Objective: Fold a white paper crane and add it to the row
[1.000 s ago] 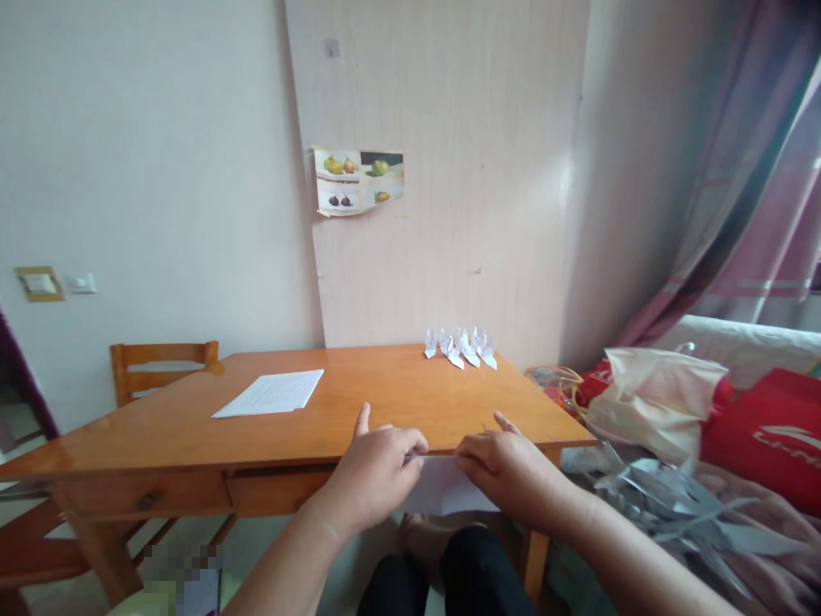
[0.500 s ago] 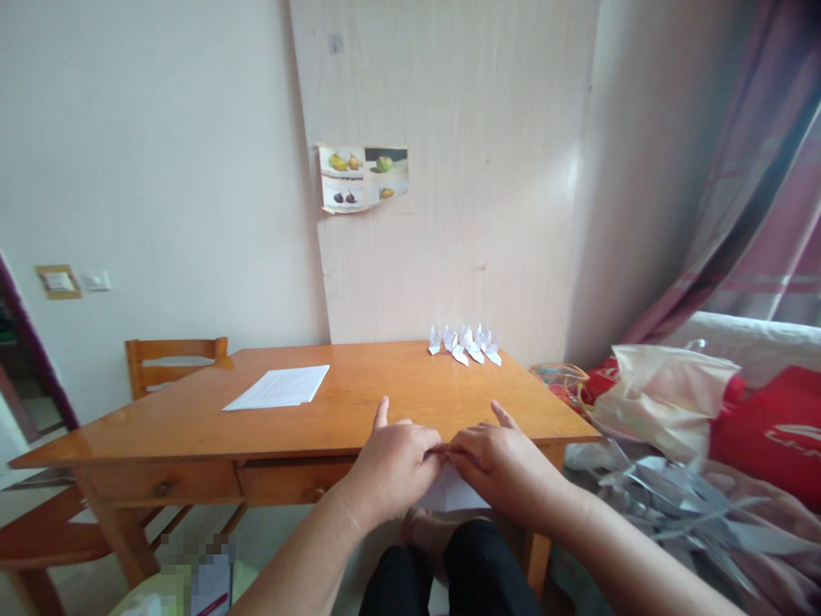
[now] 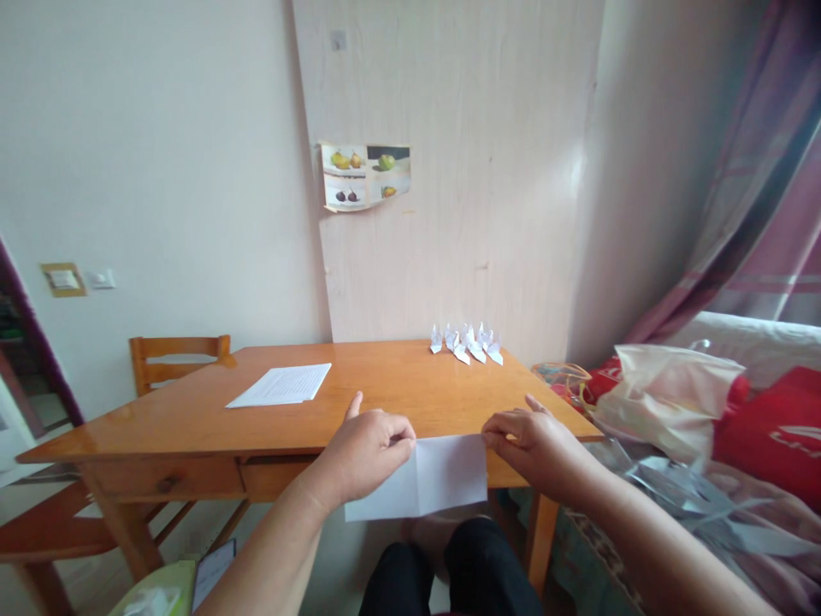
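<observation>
A white creased sheet of paper (image 3: 429,477) hangs over the near edge of the wooden table (image 3: 205,423). My left hand (image 3: 365,449) pinches its upper left corner, thumb raised. At the upper right corner my right hand (image 3: 535,441) pinches the same sheet. Both hands rest against the table's front edge, apart from each other, with the sheet stretched flat between them. A vertical fold line runs down the paper's middle.
Several small white folded paper figures (image 3: 467,342) stand at the table's far right. A printed sheet (image 3: 280,385) lies at the far left. A wooden chair (image 3: 180,355) stands behind the table. Plastic bags (image 3: 667,398) and red bags (image 3: 770,428) pile up on the right.
My hands were close together on the folded paper half a second ago; they have moved apart, and the sheet now hangs opened out between them.
</observation>
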`<state>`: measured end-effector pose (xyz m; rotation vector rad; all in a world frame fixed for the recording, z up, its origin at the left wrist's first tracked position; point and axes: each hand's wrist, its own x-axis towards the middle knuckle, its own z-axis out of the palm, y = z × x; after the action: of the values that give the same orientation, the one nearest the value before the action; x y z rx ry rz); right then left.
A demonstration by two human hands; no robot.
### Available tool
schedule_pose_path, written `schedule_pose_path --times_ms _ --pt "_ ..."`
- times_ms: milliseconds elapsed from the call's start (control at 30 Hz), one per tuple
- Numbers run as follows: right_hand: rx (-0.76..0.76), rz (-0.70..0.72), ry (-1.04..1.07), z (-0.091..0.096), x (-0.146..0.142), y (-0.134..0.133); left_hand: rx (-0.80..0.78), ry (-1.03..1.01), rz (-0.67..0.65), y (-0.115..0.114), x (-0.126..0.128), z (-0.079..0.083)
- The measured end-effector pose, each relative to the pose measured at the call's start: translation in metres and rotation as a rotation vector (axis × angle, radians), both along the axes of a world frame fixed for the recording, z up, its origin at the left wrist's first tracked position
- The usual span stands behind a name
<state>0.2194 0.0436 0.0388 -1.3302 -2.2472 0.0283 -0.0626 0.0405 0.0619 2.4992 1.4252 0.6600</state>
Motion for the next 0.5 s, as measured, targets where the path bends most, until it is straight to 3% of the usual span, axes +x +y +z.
schedule_pose_path --times_ms 100,200,333,500 --pt "0.023 -0.077 0.012 0.0 0.01 0.005 -0.036 -0.006 0.036 0.001 -0.005 -0.001" --pt "0.084 -0.065 0.003 0.004 0.006 0.003 -0.042 -0.012 0.035 0.001 -0.003 -0.003" --pt "0.176 0.035 -0.035 0.009 -0.023 -0.01 -0.008 -0.004 -0.011 -0.001 0.01 -0.004" --pt "0.159 0.083 -0.126 0.01 -0.053 -0.02 0.067 0.037 -0.05 -0.007 0.026 -0.002"
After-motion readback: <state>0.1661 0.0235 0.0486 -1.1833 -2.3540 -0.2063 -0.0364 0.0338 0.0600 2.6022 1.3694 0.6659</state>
